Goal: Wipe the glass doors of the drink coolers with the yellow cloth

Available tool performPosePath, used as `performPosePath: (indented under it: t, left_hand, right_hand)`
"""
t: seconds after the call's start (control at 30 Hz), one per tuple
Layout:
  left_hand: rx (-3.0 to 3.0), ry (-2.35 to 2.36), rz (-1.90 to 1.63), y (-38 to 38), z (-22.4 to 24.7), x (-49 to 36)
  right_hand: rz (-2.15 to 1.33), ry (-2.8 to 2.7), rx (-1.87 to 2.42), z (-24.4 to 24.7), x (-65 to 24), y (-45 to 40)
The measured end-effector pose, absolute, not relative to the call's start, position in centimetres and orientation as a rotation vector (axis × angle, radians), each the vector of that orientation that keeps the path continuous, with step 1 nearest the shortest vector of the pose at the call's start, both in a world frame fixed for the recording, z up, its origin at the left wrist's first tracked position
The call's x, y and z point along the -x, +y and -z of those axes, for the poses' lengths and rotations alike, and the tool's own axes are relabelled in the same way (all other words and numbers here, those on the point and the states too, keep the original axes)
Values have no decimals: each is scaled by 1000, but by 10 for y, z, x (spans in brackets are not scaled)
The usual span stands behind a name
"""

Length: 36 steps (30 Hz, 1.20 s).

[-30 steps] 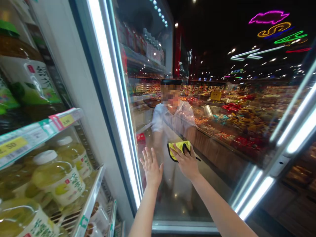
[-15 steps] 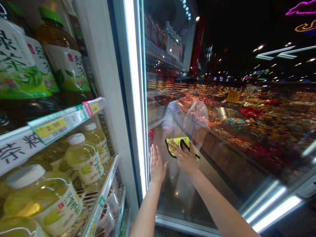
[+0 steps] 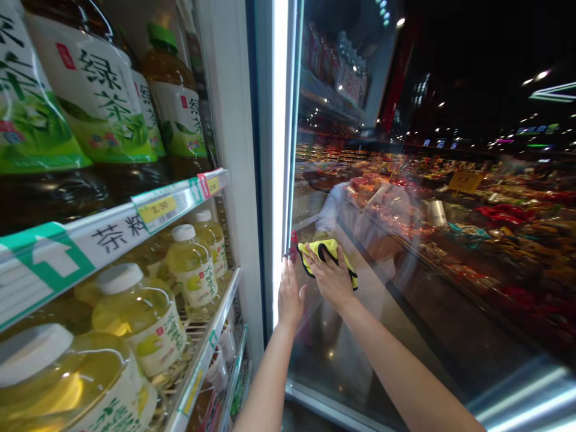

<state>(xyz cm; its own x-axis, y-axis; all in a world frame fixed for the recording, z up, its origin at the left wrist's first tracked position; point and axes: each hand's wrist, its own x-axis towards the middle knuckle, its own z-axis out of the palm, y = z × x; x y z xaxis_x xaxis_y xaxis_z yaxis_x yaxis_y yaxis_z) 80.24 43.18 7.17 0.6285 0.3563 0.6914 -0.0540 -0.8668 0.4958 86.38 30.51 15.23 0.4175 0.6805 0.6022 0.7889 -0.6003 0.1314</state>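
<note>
My right hand (image 3: 332,279) presses a folded yellow cloth (image 3: 332,247) with black edging against the glass door (image 3: 342,354). Its fingers are spread over the cloth, and the part under my palm is hidden. To the left, my left hand (image 3: 291,294) lies by the door's lit edge (image 3: 279,150) with fingers stretched out, holding nothing. Its fingertips reach the edge beside the bright strip, and the thumb points toward the cloth. A faint reflection of a person in light clothing shows in the glass.
Left of the door stands a drinks fridge with green tea bottles (image 3: 108,90) on the upper shelf and pale yellow drink bottles (image 3: 139,318) below. A price rail (image 3: 112,237) runs along the shelf front. Behind the glass, a long display (image 3: 450,240) holds many packaged goods.
The view has turned left, so shelf and door sit further right. Against the door, the right hand and cloth have moved left toward the lit edge. The left hand is now closer to that edge.
</note>
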Motion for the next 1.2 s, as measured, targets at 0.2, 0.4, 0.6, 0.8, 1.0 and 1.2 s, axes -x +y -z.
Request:
performPosePath:
  t: [0.2, 0.4, 0.6, 0.8, 1.0, 1.2]
  left_hand:
    - [-2404, 254, -1181, 435, -64, -791]
    - [-2422, 268, -1177, 434, -52, -781]
    - [-2402, 242, -1221, 438, -46, -774]
    - [-2434, 224, -1211, 439, -38, -774]
    - [-2449, 246, -1192, 429, -36, -785]
    - [-2477, 158, -1195, 404, -37, -799]
  right_hand:
    - [982, -1368, 2434, -138, -858, 338]
    - [951, -1525, 2382, -120, -863, 316]
    - [962, -1431, 2327, -113, -863, 342]
    - [954, -1612, 2262, -78, -863, 297]
    - [1048, -1248, 2394, -94, -867, 279]
    - [1018, -1394, 2462, -53, -865, 234]
